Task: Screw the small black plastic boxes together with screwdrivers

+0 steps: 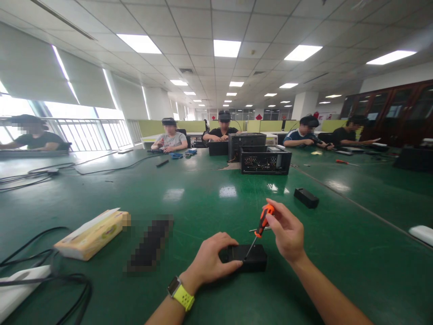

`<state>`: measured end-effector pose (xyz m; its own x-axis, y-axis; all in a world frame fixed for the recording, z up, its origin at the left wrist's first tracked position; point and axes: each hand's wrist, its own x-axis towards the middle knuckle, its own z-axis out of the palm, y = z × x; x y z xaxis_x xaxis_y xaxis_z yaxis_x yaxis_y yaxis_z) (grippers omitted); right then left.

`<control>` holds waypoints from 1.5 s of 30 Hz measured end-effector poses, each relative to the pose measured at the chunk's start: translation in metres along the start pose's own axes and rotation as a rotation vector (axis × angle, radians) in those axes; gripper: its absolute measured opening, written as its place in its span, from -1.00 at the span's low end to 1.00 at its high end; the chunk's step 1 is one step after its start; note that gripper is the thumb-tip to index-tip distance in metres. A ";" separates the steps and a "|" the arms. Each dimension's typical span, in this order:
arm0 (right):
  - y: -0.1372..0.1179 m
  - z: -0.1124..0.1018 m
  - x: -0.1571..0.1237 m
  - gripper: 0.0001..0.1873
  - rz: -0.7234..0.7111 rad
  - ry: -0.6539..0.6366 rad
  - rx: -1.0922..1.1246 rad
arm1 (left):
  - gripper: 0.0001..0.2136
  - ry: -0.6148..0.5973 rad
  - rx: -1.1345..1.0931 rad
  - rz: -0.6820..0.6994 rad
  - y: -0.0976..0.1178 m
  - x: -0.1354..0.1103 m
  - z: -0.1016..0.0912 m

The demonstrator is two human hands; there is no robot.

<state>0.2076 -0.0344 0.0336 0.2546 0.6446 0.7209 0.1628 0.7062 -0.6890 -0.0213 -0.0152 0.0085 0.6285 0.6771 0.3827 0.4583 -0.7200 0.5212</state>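
Observation:
My left hand (216, 257) grips the left end of a black box-shaped device (255, 259) lying on the green table, thumb along its near side and fingers over the far side. In my right hand (287, 230) is an orange and black screwdriver (264, 220), its handle pinched between thumb and fingers. The screwdriver slants down to the left, and its tip meets the top of the black device near my left thumb. Just behind the device lies a thin metal rod, partly hidden by the screwdriver. I cannot make out a screw at the tip.
A similar black block (306, 197) lies farther right. To the left are a tissue pack (93, 234), a blurred dark flat object (150, 246), a white power strip (23, 289) and black cables. An open computer case (265, 161) stands ahead; several people sit around the table.

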 end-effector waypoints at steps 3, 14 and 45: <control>0.000 -0.001 0.001 -0.67 0.040 -0.015 0.053 | -0.71 -0.005 -0.005 -0.001 0.000 0.000 -0.001; -0.002 0.000 0.002 -0.72 0.005 -0.001 0.047 | -0.71 -0.003 0.001 0.003 0.000 0.000 -0.001; -0.002 -0.002 0.002 -0.63 -0.082 -0.035 0.020 | -0.70 -0.008 0.009 -0.005 0.001 0.001 -0.002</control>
<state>0.2102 -0.0350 0.0364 0.2078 0.5941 0.7771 0.1630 0.7623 -0.6264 -0.0216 -0.0152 0.0109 0.6311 0.6796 0.3740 0.4673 -0.7179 0.5160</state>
